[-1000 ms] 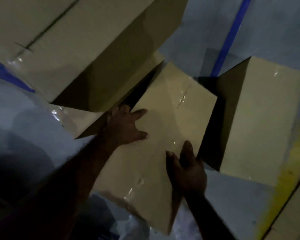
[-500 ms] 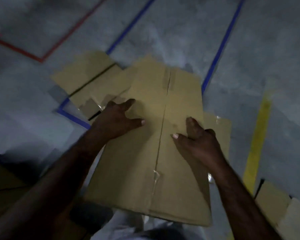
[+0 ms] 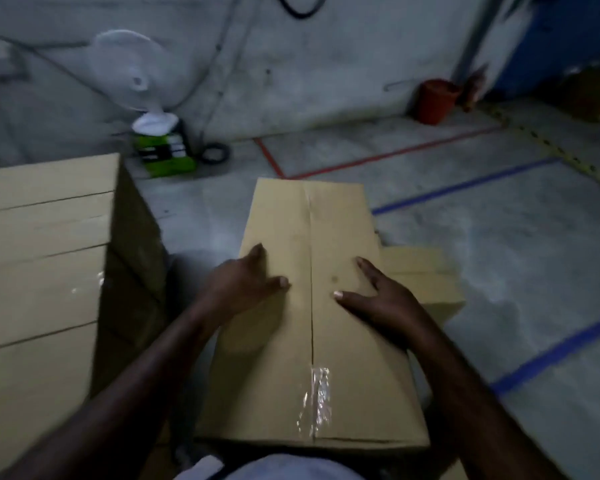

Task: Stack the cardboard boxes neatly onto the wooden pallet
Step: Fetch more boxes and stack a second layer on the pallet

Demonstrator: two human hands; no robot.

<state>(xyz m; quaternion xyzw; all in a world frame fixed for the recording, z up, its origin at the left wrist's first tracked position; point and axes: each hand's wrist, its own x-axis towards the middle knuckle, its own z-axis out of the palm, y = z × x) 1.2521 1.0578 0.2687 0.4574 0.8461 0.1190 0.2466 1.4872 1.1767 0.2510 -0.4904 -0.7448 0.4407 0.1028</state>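
A long brown cardboard box (image 3: 312, 220) with a taped centre seam is held in front of my chest, its long side pointing away from me. My left hand (image 3: 243, 285) grips its left edge, thumb on the top face. My right hand (image 3: 378, 299) lies on the top face near the right edge, fingers spread over it. A stack of cardboard boxes (image 3: 45, 271) stands close on my left, reaching about the same height. Another cardboard box (image 3: 426, 282) sits low behind the held box on the right. No wooden pallet is visible.
A white pedestal fan (image 3: 129, 71) and a green-and-white carton (image 3: 163, 150) stand by the far wall. A red bucket (image 3: 433, 100) sits at the back right. Red tape (image 3: 378, 157) and blue tape (image 3: 465, 185) lines mark the grey concrete floor.
The view has swung up from the floor to the room. The box came up with both hands on it, and the stack on the left came into sight.
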